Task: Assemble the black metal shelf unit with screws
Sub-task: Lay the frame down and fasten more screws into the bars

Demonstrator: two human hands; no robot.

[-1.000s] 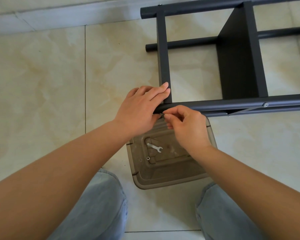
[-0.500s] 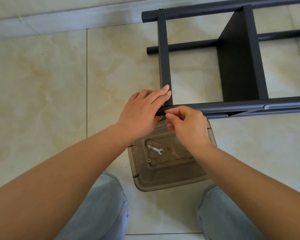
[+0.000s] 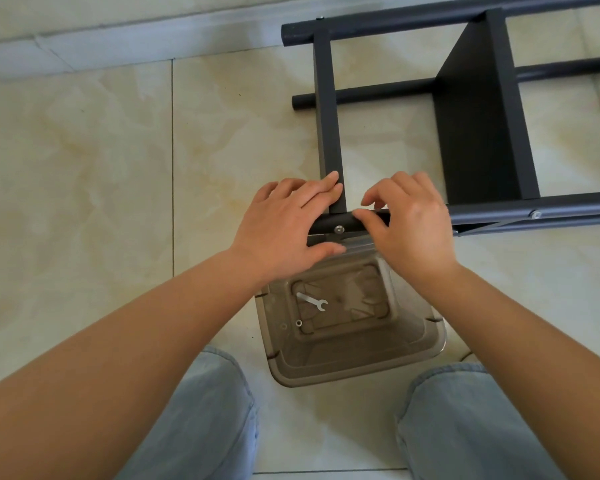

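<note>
Shelf unit [image 3: 478, 133] on floor; both hands [image 3: 284, 220] [image 3: 413, 220] gripping near tube end [image 3: 340, 223].

Bright, even daylight fills the view, and the glossy floor tiles [image 3: 84, 161] give back a soft sheen with no hard glare. Shadows fall faint and short beneath the black shelf frame [image 3: 478, 133] and inside the clear plastic bin [image 3: 416, 344]. Focus is crisp mid-frame, while wide-angle bending curves the skirting [image 3: 118, 39] up top.
</note>
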